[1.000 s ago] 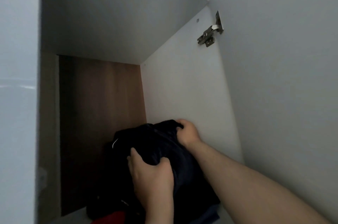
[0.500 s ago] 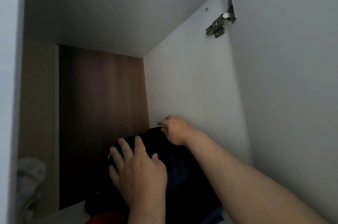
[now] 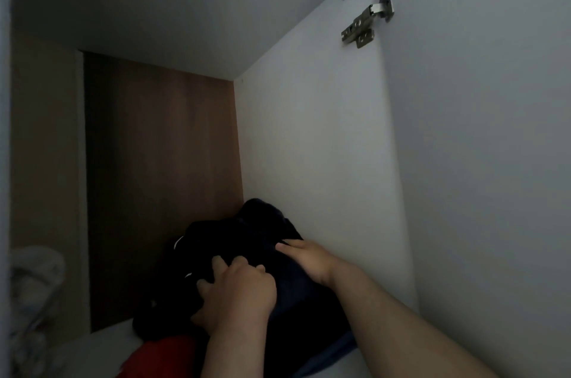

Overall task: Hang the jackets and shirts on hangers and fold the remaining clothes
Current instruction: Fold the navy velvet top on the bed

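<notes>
A pile of dark navy clothes (image 3: 247,232) lies bunched on the white shelf (image 3: 92,353) of a wardrobe compartment, pushed against the right wall. My left hand (image 3: 238,294) digs its curled fingers into the front of the dark garment. On the garment's right side, close to the wall, my right hand (image 3: 309,258) lies with its fingers stretched flat. A red garment (image 3: 167,353) peeks out under the pile at the front. A strip of blue fabric (image 3: 340,346) shows beneath my right forearm.
The compartment has a brown wooden back panel (image 3: 160,177), a white right wall (image 3: 309,146) and a white ceiling. The open door carries a metal hinge (image 3: 367,19) at the upper right. Crumpled white cloth (image 3: 34,279) sits at the far left.
My left hand went from lying spread on the pile to curling into the fabric. My right hand slid from the pile's far top down toward me, and the dark pile now stands higher behind it.
</notes>
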Demonstrator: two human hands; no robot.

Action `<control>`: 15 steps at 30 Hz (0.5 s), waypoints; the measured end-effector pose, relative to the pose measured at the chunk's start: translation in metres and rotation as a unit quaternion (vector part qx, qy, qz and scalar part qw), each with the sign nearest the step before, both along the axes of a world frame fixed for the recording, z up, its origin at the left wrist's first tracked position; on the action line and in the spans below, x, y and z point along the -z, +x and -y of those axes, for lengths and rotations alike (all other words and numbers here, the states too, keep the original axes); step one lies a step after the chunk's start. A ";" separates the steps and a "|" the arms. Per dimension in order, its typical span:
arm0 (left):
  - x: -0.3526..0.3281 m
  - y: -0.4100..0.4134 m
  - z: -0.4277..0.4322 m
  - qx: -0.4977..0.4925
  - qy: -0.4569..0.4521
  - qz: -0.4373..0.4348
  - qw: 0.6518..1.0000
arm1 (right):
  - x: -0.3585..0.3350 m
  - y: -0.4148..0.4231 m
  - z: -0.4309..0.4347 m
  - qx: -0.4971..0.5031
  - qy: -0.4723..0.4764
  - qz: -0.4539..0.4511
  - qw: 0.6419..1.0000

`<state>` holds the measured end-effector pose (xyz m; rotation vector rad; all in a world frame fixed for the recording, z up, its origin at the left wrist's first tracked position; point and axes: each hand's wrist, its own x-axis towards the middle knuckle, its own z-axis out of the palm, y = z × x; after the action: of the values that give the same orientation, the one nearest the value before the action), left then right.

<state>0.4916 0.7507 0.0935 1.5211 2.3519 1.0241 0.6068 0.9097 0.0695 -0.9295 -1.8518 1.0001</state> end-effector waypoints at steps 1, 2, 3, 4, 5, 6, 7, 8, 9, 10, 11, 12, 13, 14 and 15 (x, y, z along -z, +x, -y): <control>0.001 0.002 0.003 -0.001 0.002 -0.001 1.000 | 0.000 -0.001 0.000 0.000 -0.001 0.003 1.000; 0.003 0.004 0.006 -0.002 0.007 -0.006 1.000 | 0.000 -0.002 0.002 0.005 0.005 0.006 1.000; 0.005 0.006 0.009 -0.004 0.019 -0.015 1.000 | 0.001 -0.002 0.003 0.018 0.023 0.009 1.000; 0.007 0.008 0.013 -0.008 0.038 -0.026 0.999 | 0.002 -0.002 0.002 0.041 0.053 0.013 0.998; 0.007 0.009 0.016 -0.016 0.064 -0.041 0.997 | 0.003 -0.001 0.002 0.071 0.088 0.015 0.994; 0.005 0.010 0.019 -0.023 0.091 -0.055 0.994 | 0.003 0.002 0.003 0.103 0.121 0.016 0.987; 0.003 0.011 0.022 -0.029 0.116 -0.069 0.990 | 0.001 0.006 0.009 0.130 0.146 0.014 0.981; 0.002 0.013 0.025 -0.029 0.138 -0.083 0.986 | 0.001 0.011 0.016 0.151 0.167 0.004 0.974; 0.001 0.018 0.028 -0.023 0.165 -0.097 0.981 | 0.002 0.017 0.026 0.167 0.187 -0.015 0.968; 0.002 0.024 0.032 -0.003 0.200 -0.103 0.974 | 0.004 0.023 0.037 0.182 0.204 -0.042 0.961; 0.004 0.031 0.036 0.032 0.243 -0.089 0.965 | 0.008 0.030 0.050 0.199 0.212 -0.072 0.954; 0.008 0.038 0.042 0.075 0.289 -0.053 0.953 | 0.012 0.036 0.064 0.213 0.209 -0.107 0.948; 0.013 0.044 0.048 0.117 0.333 -0.002 0.936 | 0.017 0.041 0.080 0.219 0.196 -0.148 0.944; 0.020 0.050 0.054 0.155 0.372 0.055 0.914 | 0.024 0.046 0.097 0.219 0.178 -0.187 0.941; 0.027 0.055 0.061 0.190 0.397 0.108 0.891 | 0.032 0.049 0.115 0.215 0.162 -0.221 0.937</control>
<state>0.5470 0.6902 0.0662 1.8524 1.4273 2.0404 0.6554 0.7951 0.0378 -0.7827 -1.3055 0.5503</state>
